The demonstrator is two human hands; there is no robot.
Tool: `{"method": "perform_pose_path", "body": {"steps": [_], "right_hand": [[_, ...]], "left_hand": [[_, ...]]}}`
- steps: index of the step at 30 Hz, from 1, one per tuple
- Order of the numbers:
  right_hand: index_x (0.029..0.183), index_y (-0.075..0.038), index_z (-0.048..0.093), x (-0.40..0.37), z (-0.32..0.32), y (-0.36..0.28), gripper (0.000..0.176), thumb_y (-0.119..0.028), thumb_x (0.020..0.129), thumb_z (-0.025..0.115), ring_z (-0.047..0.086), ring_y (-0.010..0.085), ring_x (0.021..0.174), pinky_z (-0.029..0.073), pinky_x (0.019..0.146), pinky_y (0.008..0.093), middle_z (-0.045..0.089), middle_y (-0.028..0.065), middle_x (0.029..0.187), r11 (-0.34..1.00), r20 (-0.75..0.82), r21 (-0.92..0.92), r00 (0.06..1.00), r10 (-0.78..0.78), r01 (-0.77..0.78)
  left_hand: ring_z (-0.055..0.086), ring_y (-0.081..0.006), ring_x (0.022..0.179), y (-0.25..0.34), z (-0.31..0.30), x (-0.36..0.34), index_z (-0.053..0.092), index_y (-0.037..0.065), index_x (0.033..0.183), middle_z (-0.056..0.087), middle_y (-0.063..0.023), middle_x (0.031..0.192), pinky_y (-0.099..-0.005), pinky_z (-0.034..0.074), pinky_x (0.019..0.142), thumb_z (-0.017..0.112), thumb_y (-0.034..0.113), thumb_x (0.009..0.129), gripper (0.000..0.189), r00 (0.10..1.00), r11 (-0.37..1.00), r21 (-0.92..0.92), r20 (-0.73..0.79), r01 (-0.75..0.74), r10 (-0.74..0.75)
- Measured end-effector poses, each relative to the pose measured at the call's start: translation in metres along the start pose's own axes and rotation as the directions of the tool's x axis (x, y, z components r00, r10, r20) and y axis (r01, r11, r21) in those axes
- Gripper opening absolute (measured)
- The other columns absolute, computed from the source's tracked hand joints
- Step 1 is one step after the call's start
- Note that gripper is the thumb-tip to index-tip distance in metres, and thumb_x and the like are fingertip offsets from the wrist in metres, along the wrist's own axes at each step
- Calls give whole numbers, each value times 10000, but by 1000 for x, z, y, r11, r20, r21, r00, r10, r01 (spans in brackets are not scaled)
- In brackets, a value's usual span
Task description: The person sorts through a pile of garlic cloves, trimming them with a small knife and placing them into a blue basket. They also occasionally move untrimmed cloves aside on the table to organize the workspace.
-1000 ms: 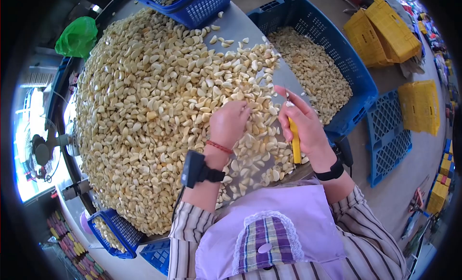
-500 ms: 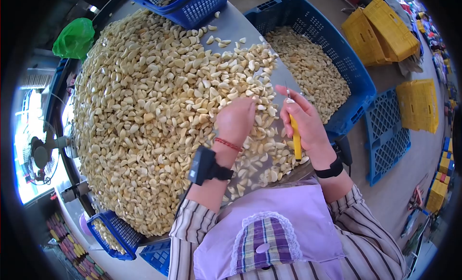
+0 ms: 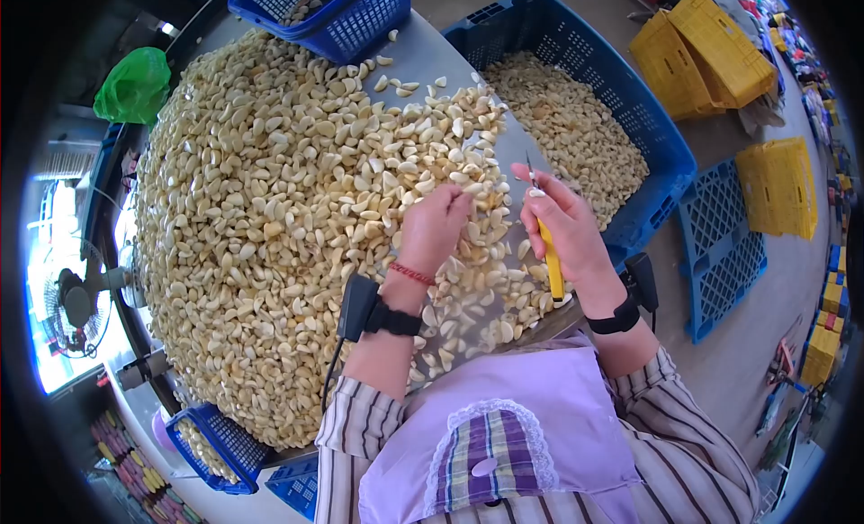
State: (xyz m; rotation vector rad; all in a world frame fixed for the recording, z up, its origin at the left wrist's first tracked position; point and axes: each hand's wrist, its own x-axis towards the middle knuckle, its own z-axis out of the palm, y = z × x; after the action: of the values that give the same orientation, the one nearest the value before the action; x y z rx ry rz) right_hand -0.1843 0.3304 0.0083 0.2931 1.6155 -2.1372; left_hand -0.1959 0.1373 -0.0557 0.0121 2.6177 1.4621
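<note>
A broad heap of peeled garlic cloves covers most of the metal table. My left hand, a red cord at its wrist, is over the right part of the heap. Its fingers are curled closed, and whatever they may hold is hidden. To its right my right hand is closed round a yellow-handled knife. The thin blade points up and away from me, and the handle's end points back toward my body. Scattered cloves lie on the metal between my hands and the table's near edge.
Beyond the table's right edge stands a large blue crate of cloves. One blue basket sits at the table's far end, another at the lower left. Yellow crates and a blue pallet are at right; a fan is at left.
My left hand has turned slightly, its thumb side now showing more. My right hand keeps its grip on the knife. The whole view has shifted a little.
</note>
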Motion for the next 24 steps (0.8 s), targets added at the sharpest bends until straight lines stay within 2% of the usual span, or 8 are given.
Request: {"method": "perform_pose_path", "body": {"steps": [5, 8, 15, 17, 19, 21, 22, 24], "right_hand": [[1309, -64, 483, -2, 12, 8, 387, -186, 943, 492, 422, 38, 467, 360, 450, 161, 484, -17, 671, 998, 22, -29, 998, 59, -59], [1319, -63, 475, -5, 18, 10, 395, -170, 939, 484, 422, 37, 470, 362, 463, 163, 486, -19, 675, 997, 60, -49, 996, 65, -63], [1340, -67, 456, -7, 26, 7, 420, -164, 932, 481, 428, 38, 481, 370, 471, 168, 483, -18, 676, 991, 109, -113, 991, 83, -70], [1338, -70, 459, -6, 21, 7, 418, -167, 932, 485, 427, 39, 481, 371, 470, 166, 480, -18, 675, 991, 102, -105, 990, 94, -84], [1328, -72, 467, -2, 15, 7, 412, -181, 931, 495, 421, 39, 476, 369, 459, 162, 477, -17, 671, 999, 95, -15, 994, 51, -49], [1322, -58, 469, 0, 12, 4, 410, -177, 930, 495, 420, 43, 466, 362, 450, 167, 485, -16, 675, 999, 65, -13, 997, 37, -37], [1316, -44, 471, 1, 10, 2, 408, -173, 930, 495, 419, 48, 457, 355, 441, 173, 493, -16, 679, 1000, 35, -13, 999, 22, -22], [1312, -46, 475, 2, 5, -2, 402, -179, 934, 494, 419, 49, 456, 358, 443, 173, 493, -15, 679, 1000, 21, -3, 1000, -2, 2]], "left_hand": [[435, -26, 454, 2, -16, -21, 515, 76, 988, 583, -16, 717, -174, 317, 374, 462, 216, 985, 149, 969, 715, -655, 132, 244, -210], [519, -57, 526, 16, -32, -32, 525, 73, 966, 586, -8, 740, -165, 367, 402, 514, 200, 963, 127, 924, 197, -922, 276, 333, -265], [442, -39, 503, 40, -50, -48, 579, 49, 1171, 578, 22, 741, -158, 318, 419, 543, 218, 951, 280, 819, 324, -877, 124, 354, -560], [478, -35, 573, 7, -60, -56, 633, 31, 1127, 577, 30, 714, -145, 348, 477, 580, 231, 932, 284, 882, 716, -635, -112, 290, -457], [541, -48, 630, 5, -60, -54, 691, 19, 982, 622, 27, 759, -177, 415, 505, 641, 214, 891, 221, 857, 716, -631, -151, 300, -493], [554, -116, 556, 1, -48, -52, 695, 15, 973, 642, -16, 757, -244, 441, 493, 687, 196, 845, 221, 943, 946, -325, -314, 6, -114], [554, -116, 556, 5, -43, -51, 695, 15, 973, 642, -16, 757, -244, 441, 493, 687, 196, 845, 221, 943, 945, -328, -313, 5, -114], [584, -216, 550, 17, -34, -49, 670, 26, 1014, 628, -92, 721, -323, 456, 486, 652, 176, 837, 233, 935, 956, 125, -206, -267, 288]]}}
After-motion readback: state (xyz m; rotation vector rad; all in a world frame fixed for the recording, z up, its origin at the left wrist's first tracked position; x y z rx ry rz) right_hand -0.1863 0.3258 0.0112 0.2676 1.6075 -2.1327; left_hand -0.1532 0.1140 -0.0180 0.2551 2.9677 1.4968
